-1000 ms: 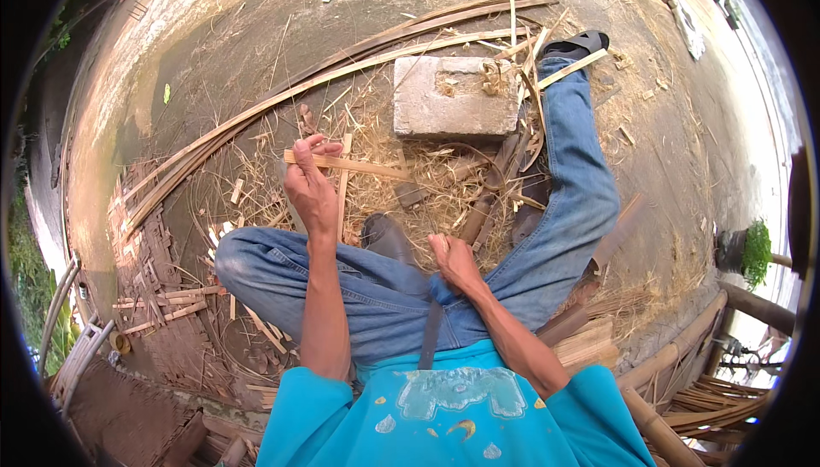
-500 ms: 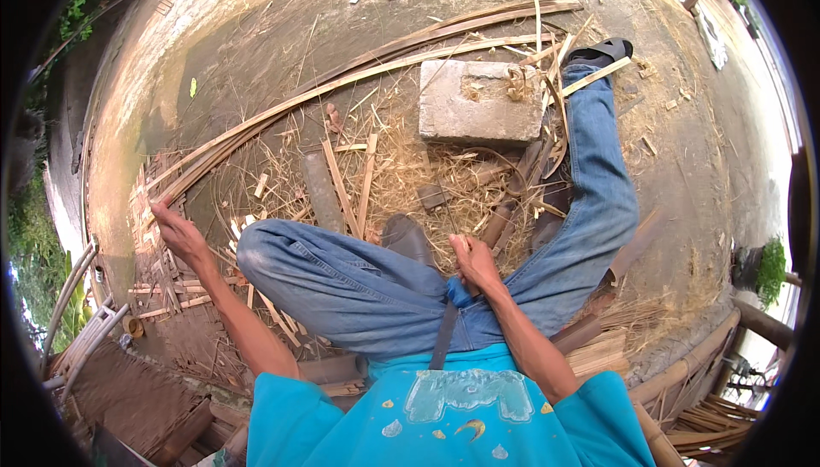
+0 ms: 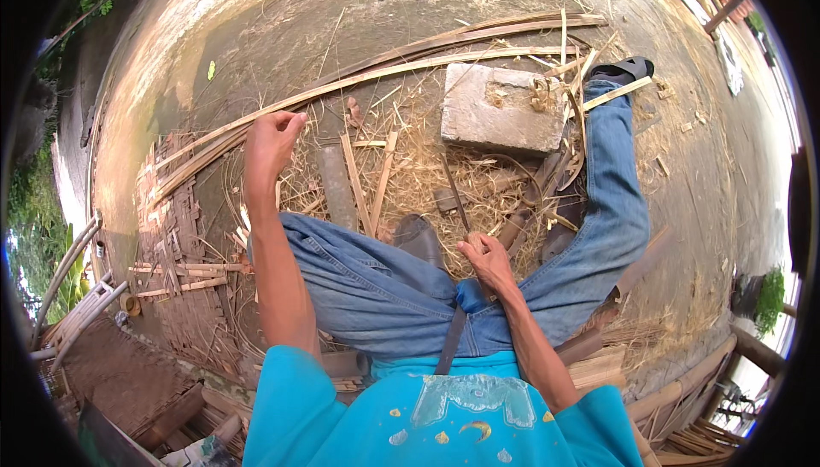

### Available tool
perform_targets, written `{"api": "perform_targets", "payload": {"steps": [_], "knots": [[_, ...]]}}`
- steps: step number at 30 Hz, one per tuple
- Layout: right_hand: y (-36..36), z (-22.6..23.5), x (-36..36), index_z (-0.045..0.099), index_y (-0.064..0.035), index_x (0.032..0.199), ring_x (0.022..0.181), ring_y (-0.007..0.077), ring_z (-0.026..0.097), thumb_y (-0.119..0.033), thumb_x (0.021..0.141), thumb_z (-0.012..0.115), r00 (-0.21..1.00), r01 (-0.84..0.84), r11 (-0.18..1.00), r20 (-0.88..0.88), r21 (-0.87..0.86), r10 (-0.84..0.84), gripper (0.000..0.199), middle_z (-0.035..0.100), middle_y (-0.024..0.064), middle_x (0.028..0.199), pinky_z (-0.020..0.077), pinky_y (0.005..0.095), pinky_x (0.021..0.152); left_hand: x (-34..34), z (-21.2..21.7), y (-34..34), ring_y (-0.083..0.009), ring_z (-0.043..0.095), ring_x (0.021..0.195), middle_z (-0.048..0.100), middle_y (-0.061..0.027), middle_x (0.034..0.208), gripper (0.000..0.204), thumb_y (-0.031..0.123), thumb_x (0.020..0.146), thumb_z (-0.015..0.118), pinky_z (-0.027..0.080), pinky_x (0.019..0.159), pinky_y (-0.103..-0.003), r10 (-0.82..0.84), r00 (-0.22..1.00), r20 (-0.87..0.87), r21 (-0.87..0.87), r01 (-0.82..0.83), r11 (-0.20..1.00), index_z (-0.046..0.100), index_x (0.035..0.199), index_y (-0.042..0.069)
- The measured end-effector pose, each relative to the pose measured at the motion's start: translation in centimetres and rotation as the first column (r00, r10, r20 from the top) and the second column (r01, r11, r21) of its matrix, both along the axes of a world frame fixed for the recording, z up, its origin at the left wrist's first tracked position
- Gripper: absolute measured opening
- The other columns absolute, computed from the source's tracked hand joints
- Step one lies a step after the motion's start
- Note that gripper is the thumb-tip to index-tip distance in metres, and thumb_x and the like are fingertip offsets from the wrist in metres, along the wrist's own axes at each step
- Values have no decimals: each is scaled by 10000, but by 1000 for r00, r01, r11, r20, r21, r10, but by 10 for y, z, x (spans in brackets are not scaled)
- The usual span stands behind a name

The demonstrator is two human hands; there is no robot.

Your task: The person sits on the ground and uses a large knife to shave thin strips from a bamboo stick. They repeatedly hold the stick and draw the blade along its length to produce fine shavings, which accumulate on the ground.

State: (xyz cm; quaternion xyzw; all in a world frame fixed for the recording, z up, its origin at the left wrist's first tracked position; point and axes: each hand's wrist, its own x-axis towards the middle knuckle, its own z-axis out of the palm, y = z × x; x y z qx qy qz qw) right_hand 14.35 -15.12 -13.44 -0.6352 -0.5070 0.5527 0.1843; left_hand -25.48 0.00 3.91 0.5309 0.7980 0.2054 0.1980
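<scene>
Your right hand rests on your thigh, fingers curled around a thin dark blade, while your left hand pinches a long bamboo strip lying beyond the straw, near the grey stone block.

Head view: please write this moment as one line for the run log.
left hand: grips long bamboo strip | right hand: holds knife over lap | ground: stone block, bamboo shavings

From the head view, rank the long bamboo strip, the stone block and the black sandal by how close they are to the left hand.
1. Long bamboo strip, at the left hand.
2. Stone block, to its right.
3. Black sandal, far right, on the outstretched foot.
</scene>
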Motion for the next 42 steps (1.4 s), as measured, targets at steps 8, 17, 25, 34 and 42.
{"api": "perform_targets", "payload": {"steps": [8,17,25,34,42], "knots": [[-8,-14,6,741,6,1194,1307,386,553,-473,857,766,998,10,1000,54,-15,-9,586,550,253,1423,450,437,1095,30,-199,18,-312,782,839,783,-191,951,280,132,898,700,625,841,-426,209,972,-104,-634,-227,739,745,1099,-58],[-5,-9,1,746,1,1187,1351,430,492,-436,858,758,994,23,1000,104,18,-24,546,480,271,1482,416,505,1121,30,-246,-6,-367,743,1061,760,-223,1106,252,162,883,701,604,850,-443,93,967,-235,-631,-225,743,775,1073,14],[-1,0,-4,755,6,1098,1362,412,496,-364,862,775,981,159,980,92,123,-171,439,450,259,1518,427,490,1111,30,-116,58,-252,726,897,728,-129,1073,431,376,971,727,628,769,-376,297,840,453,-343,-143,928,711,1143,-19],[46,84,-15,663,4,1035,923,204,671,-351,933,760,959,255,964,-145,72,-243,382,713,138,1020,531,360,821,126,-57,10,-202,735,827,716,-103,1001,368,315,987,733,651,770,-349,-10,489,872,-17,51,999,712,1156,-11],[59,71,-39,567,-19,986,639,139,653,-305,933,786,891,356,925,-349,134,-292,365,677,74,809,537,293,570,167,-58,-10,-225,734,913,699,-131,1083,493,387,994,713,659,813,-352,-8,285,958,11,-6,1000,648,1235,-38]]}}
